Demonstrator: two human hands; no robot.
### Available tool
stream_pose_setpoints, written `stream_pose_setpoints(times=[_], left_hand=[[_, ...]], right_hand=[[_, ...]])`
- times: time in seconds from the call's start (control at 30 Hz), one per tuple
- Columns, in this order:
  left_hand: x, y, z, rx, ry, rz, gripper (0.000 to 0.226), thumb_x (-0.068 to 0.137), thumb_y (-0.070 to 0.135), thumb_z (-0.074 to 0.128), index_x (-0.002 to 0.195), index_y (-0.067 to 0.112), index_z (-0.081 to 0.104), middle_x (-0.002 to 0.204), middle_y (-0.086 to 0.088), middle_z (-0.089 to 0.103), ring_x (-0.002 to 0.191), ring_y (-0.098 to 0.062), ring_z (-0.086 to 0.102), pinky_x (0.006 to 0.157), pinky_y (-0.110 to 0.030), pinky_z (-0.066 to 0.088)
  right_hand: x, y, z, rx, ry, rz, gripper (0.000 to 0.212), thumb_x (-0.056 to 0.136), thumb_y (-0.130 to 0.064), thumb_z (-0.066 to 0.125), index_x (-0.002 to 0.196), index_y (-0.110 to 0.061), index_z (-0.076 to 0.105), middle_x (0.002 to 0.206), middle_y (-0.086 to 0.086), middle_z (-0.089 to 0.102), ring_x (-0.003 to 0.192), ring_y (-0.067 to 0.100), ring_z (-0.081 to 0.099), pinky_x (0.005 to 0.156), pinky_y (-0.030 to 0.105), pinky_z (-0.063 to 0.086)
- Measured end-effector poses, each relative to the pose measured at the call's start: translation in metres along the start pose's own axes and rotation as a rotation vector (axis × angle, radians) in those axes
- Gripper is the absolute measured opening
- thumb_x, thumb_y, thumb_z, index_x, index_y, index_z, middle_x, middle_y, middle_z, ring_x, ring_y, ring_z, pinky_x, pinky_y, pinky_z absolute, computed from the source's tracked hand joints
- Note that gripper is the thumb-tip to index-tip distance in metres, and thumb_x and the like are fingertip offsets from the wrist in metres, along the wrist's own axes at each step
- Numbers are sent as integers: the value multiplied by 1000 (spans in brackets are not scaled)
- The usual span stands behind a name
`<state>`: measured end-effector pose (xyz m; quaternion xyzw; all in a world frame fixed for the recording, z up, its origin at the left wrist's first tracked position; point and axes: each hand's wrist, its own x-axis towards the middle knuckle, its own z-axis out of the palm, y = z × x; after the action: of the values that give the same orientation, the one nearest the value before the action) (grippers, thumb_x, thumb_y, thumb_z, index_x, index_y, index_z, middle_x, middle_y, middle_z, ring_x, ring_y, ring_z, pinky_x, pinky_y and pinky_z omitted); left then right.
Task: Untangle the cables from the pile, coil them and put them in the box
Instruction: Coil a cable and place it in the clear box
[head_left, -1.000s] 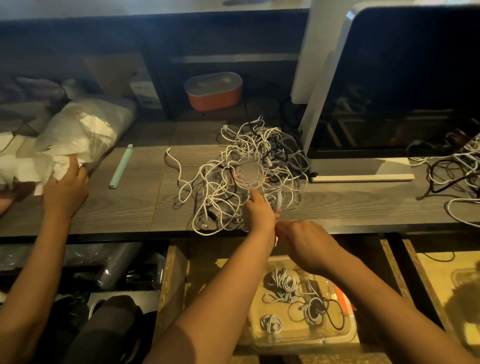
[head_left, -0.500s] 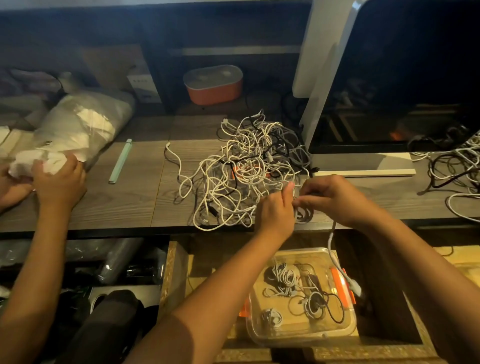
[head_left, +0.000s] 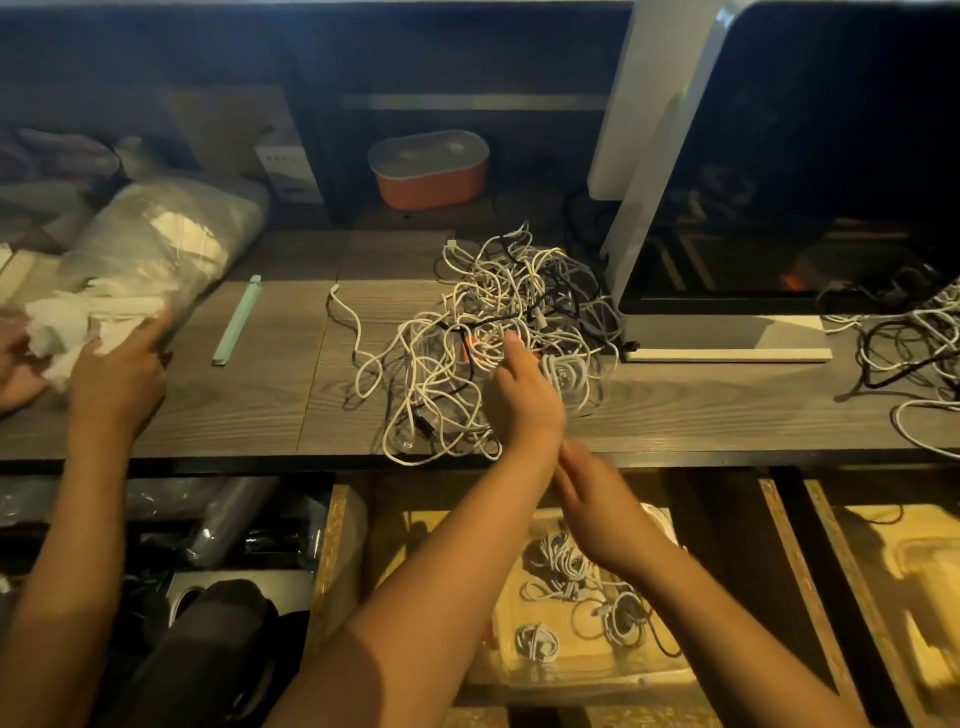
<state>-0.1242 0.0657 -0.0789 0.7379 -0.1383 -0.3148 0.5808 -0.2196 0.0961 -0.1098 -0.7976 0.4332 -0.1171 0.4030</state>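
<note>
The left hand (head_left: 519, 400) reaches into the near side of the pile (head_left: 467, 338), fingers stretched forward and touching the cords; no cable is plainly gripped. The right hand (head_left: 602, 512), blurred, hovers just under the left wrist with its fingers straight and apparently empty, above the box (head_left: 587, 680) below the desk (head_left: 249, 405) edge. A few coiled cables (head_left: 561, 569) lie in the box. Most of the task looks left: the pile is thickly knotted, and another tangle (head_left: 904, 343) lies at far right.
</note>
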Motion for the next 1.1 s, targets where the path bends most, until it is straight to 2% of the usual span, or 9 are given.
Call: stream_pose_setpoints(times=[0.1, 0.27, 0.47, 0.57, 0.63, 0.8, 0.87, 1.0, 1.1], left_hand=[[7, -5, -8, 256, -64, 252, 61, 102, 40, 24, 48, 16, 40, 49, 1, 44, 48, -13, 42, 47, -28, 26], [10, -10, -10, 140, -237, 124, 54, 102, 38, 30, 66, 7, 55, 58, -4, 49, 52, -17, 44, 51, -29, 31], [14, -19, -11, 303, -312, 353, 54, 101, 34, 33, 53, 14, 44, 52, -5, 45, 50, -17, 42, 54, -39, 34], [13, -20, -9, 165, -321, 61, 60, 99, 47, 34, 73, 1, 62, 68, -12, 61, 66, -23, 58, 68, -36, 49], [12, -16, -7, -210, -350, -291, 62, 98, 52, 34, 72, 3, 63, 58, -10, 63, 54, -21, 62, 56, -31, 56], [9, -1, -3, -623, -299, -700, 45, 98, 46, 39, 76, 9, 54, 45, -1, 53, 31, -5, 46, 29, -13, 33], [7, -4, -1, -443, -242, -551, 44, 99, 45, 35, 79, 10, 52, 52, -3, 52, 31, -7, 43, 29, -16, 30], [11, -26, -6, 277, -183, 233, 52, 102, 36, 30, 58, 12, 44, 52, -3, 46, 46, -19, 45, 50, -35, 38], [12, -30, -9, 366, -265, 465, 49, 102, 28, 34, 54, 17, 38, 47, 4, 36, 43, -9, 34, 45, -25, 24]], right_hand=[[0, -4, -3, -216, -82, -81, 18, 99, -20, 39, 111, -22, 52, 97, 2, 64, 85, 17, 60, 75, 36, 50], [1, -10, -25, -319, -195, -216, 17, 101, -26, 38, 101, -20, 54, 87, -4, 61, 77, 13, 57, 68, 30, 46], [5, -21, -47, -412, -252, -251, 23, 99, -27, 43, 81, -20, 57, 62, -14, 42, 55, 3, 42, 54, 18, 32], [7, -24, -55, -346, -251, -259, 18, 98, -22, 46, 86, -25, 59, 64, -17, 42, 58, -3, 45, 56, 15, 33], [6, -21, -55, -307, -234, -230, 24, 99, -24, 45, 76, -29, 52, 63, -11, 45, 59, 3, 46, 55, 17, 32], [5, -7, -43, -374, -226, -102, 29, 100, -25, 41, 74, -23, 53, 68, -6, 52, 61, 8, 48, 56, 23, 36], [4, -7, -38, -422, -221, -135, 28, 100, -23, 40, 80, -14, 58, 70, -2, 55, 63, 13, 51, 59, 27, 38], [1, -9, -39, -396, -226, -186, 24, 99, -26, 43, 91, -17, 63, 73, -5, 58, 62, 9, 53, 62, 30, 47], [2, -8, -53, -390, -180, -182, 14, 96, -25, 49, 94, -24, 63, 74, -11, 58, 66, 3, 57, 66, 22, 51]])
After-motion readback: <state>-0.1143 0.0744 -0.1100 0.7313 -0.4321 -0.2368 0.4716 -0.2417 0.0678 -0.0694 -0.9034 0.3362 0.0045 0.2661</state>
